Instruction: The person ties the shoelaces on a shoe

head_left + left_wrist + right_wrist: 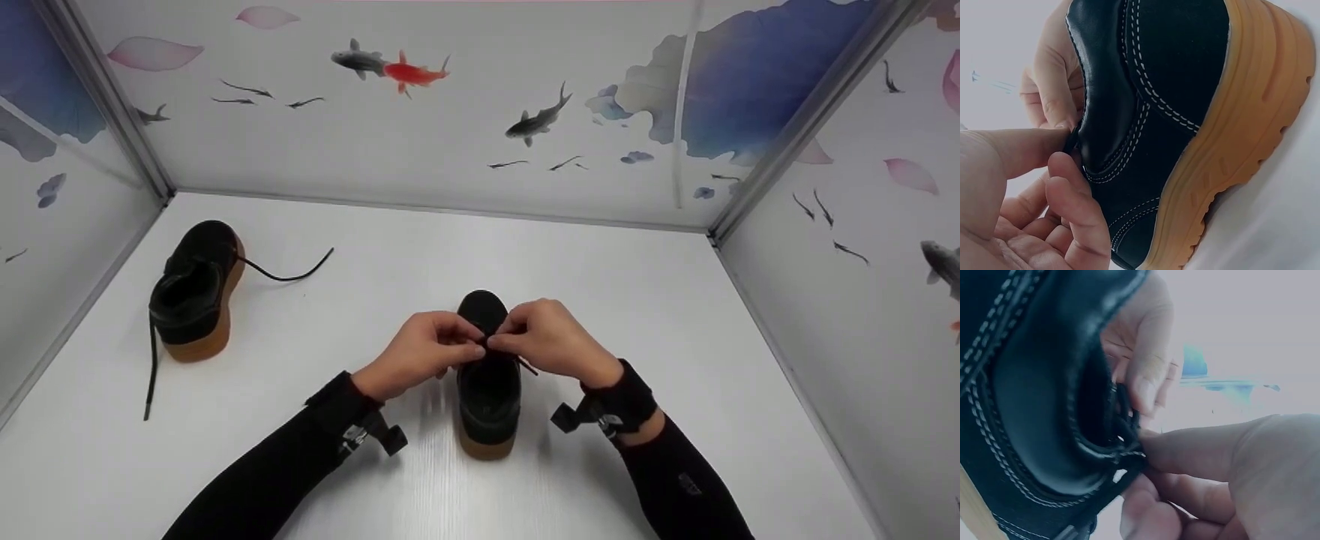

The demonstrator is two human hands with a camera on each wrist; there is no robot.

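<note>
A black shoe (489, 420) with white stitching and a thick tan sole stands in the middle of the white table, its toe pointing away from me. My left hand (420, 346) comes in from the left, with thumb and forefinger pinching the black shoelace (1071, 140) over the shoe's opening. From the other side my right hand (553, 341) pinches the lace (1124, 405) close to the left fingertips. In the right wrist view, loops of lace show between the two hands. One lace end hangs on the shoe's right side, below my right hand.
A second black shoe (210, 240) with a tan sole stands at the far left. One of its loose laces (281, 279) trails right, and the other (152, 375) hangs toward me. White panels (450, 150) printed with fish and petals enclose the table at the back and sides.
</note>
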